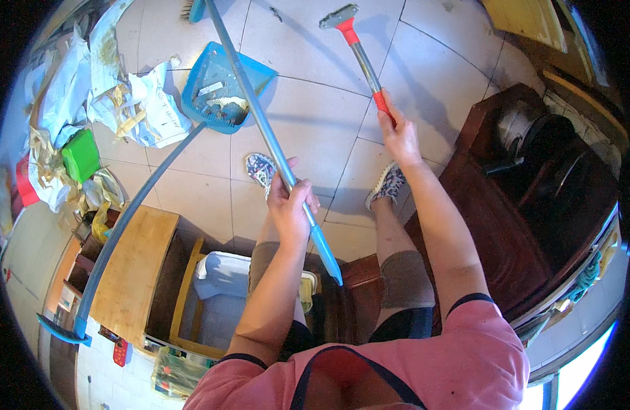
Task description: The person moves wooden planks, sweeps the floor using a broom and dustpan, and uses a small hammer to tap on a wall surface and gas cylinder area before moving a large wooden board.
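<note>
My left hand (293,207) is closed around the lower part of a blue-grey broom handle (258,115) that slants up to the top left, where part of a blue broom head (196,11) shows at the picture's edge. My right hand (400,132) grips the red handle end of a long-handled scraper (367,66); grey matter clings to its head. A long-handled blue dustpan (261,72) lies on the tiled floor beyond the broom handle, with debris and a white scrap in it. Its blue handle (141,200) reaches to the lower left.
Crumpled paper and plastic bags (64,97) and a green box (81,155) lie at the left. A wooden cabinet (133,266) with an open drawer stands at lower left. Dark red wooden furniture (479,225) holding pots or pans is at the right. Small debris (276,13) lies on the floor.
</note>
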### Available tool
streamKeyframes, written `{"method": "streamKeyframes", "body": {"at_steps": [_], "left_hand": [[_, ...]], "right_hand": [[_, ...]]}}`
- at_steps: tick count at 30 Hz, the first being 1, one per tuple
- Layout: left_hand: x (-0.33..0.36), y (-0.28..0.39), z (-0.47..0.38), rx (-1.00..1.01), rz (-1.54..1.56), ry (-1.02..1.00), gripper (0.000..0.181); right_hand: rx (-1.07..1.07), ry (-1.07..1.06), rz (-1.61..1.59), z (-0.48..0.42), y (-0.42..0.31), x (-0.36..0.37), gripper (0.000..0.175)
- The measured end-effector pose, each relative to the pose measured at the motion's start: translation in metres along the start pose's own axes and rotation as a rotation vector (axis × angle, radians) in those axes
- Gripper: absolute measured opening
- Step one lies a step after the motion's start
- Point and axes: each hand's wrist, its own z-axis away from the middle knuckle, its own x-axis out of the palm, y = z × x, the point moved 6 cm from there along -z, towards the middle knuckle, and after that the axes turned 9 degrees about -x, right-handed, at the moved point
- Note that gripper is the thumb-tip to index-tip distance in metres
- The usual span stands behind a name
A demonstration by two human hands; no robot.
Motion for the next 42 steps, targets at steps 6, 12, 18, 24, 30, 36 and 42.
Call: {"method": "streamKeyframes", "body": {"at_steps": [6,12,18,24,30,36,42], "left_hand": [[-0.001,0.018,-0.014,0.022,0.02,0.042,0.039],[-0.009,0.033,-0.022,0.009,-0.021,0.046,0.044],[-0.014,0.048,-0.027,-0.036,0.021,0.041,0.044],[-0.016,0.055,-0.03,-0.053,0.108,-0.003,0.044],[-0.046,0.066,0.0,-0.078,0.12,-0.014,0.044],[-0.064,0.069,0.053,-0.13,0.16,0.045,0.044],[-0.088,0.065,0.012,-0.069,0.116,0.101,0.043]], "right_hand": [[0.037,-0.07,-0.03,-0.034,-0.012,0.038,0.04],[-0.082,-0.186,0.13,-0.059,-0.043,0.09,0.042],[-0.147,-0.149,0.148,-0.093,-0.072,0.132,0.041],[-0.295,-0.064,0.146,-0.142,-0.126,0.147,0.044],[-0.362,-0.246,0.294,-0.076,-0.166,0.116,0.045],[-0.309,-0.254,0.154,-0.07,-0.165,0.131,0.042],[-0.269,-0.274,0.038,-0.158,-0.191,0.209,0.039]]}}
